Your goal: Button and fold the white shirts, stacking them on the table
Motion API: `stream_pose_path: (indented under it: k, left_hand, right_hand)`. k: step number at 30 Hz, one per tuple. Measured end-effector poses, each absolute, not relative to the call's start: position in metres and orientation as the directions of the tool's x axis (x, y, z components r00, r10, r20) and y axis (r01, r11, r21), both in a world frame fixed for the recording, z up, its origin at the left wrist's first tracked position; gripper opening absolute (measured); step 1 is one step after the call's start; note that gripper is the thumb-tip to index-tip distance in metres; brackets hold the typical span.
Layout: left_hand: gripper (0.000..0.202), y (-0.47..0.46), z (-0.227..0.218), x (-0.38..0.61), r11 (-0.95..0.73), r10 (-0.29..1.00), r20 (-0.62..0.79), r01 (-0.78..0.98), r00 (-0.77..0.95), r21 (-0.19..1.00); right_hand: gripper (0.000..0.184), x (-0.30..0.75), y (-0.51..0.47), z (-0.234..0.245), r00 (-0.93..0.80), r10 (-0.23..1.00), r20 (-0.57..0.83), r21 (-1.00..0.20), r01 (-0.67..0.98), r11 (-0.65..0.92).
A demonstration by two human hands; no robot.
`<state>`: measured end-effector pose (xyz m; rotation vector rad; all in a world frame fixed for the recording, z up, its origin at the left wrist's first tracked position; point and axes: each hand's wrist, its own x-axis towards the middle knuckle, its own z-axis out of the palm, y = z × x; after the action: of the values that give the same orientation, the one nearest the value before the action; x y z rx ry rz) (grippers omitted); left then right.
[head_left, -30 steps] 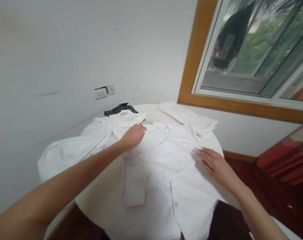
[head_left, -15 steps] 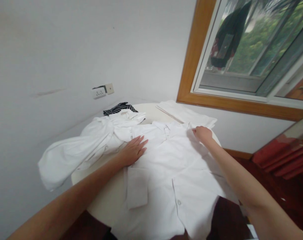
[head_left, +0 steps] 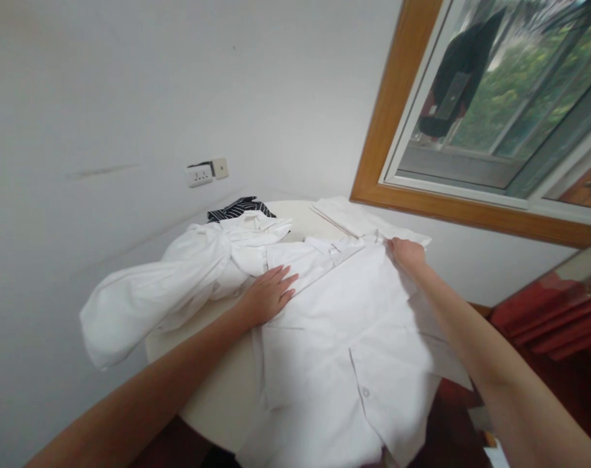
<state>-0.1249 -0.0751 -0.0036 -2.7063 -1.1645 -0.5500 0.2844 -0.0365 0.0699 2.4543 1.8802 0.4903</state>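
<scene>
A white button-up shirt [head_left: 334,331] lies spread over a round pale table [head_left: 212,383], its lower end hanging past the near edge. My left hand [head_left: 270,296] rests flat on the shirt's left side, fingers stretched out. At the shirt's far right shoulder, my right hand [head_left: 406,255] pinches the cloth between thumb and fingers. A straight fold line runs diagonally across the upper part of the shirt, between the two hands. One button shows on the lower front.
Left of the shirt lies a bunched white garment [head_left: 173,279]. Behind it is a black striped cloth [head_left: 241,209]. A folded white cloth [head_left: 358,218] lies at the table's back right. The wall carries a socket [head_left: 199,175], and a wood-framed window [head_left: 373,156] stands right.
My right hand has drawn the pinched shoulder slightly outward, and a diagonal fold has formed across the upper shirt. My left hand stays flat on the shirt. The view has shifted slightly.
</scene>
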Motion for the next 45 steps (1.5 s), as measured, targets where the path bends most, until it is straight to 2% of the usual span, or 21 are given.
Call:
stream_pose_path:
  k: [6,10,14,20,27,32,35,39,45]
  left_hand:
    - [0.045,-0.075,-0.003,-0.12,-0.66,0.701,0.357,0.751,0.617,-0.002]
    - [0.045,-0.075,0.001,-0.117,-0.646,0.713,0.339,0.763,0.614,-0.023]
    - [0.041,-0.066,0.025,-0.115,-0.632,0.711,0.313,0.767,0.63,-0.108]
    - [0.026,-0.019,0.059,-0.109,-0.413,0.763,0.446,0.884,0.468,-0.221]
    - [0.019,0.015,0.041,-0.099,-0.484,0.765,0.385,0.855,0.517,-0.186]
    - [0.02,0.008,0.041,-0.096,-0.467,0.703,0.448,0.834,0.552,-0.295]
    - [0.025,0.003,0.054,-0.098,-0.481,0.68,0.44,0.809,0.587,-0.337]
    - [0.028,0.007,0.082,-0.104,-0.449,0.76,0.348,0.831,0.549,-0.329]
    - [0.03,0.039,0.135,-0.112,-0.415,0.743,0.332,0.789,0.582,-0.454]
  right_hand:
    - [0.042,0.283,-0.03,0.061,0.314,0.928,0.2,0.063,0.941,-0.332]
    - [0.045,0.275,-0.02,0.063,0.354,0.916,0.191,-0.013,0.934,-0.358]
    - [0.049,0.265,-0.009,0.06,0.354,0.911,0.211,-0.009,0.933,-0.361]
    - [0.035,0.259,-0.002,0.059,0.231,0.932,0.28,0.03,0.968,-0.249]
    - [0.035,0.277,-0.001,0.067,0.076,0.959,0.272,-0.016,0.997,-0.075]
    - [0.037,0.288,0.002,0.062,0.061,0.937,0.343,-0.016,0.998,-0.059]
    - [0.038,0.287,0.001,0.061,0.062,0.915,0.398,-0.033,0.998,-0.053]
    - [0.041,0.281,-0.002,0.067,0.095,0.877,0.47,-0.094,0.994,-0.058]
    - [0.046,0.265,0.008,0.083,0.242,0.805,0.542,-0.219,0.965,-0.142]
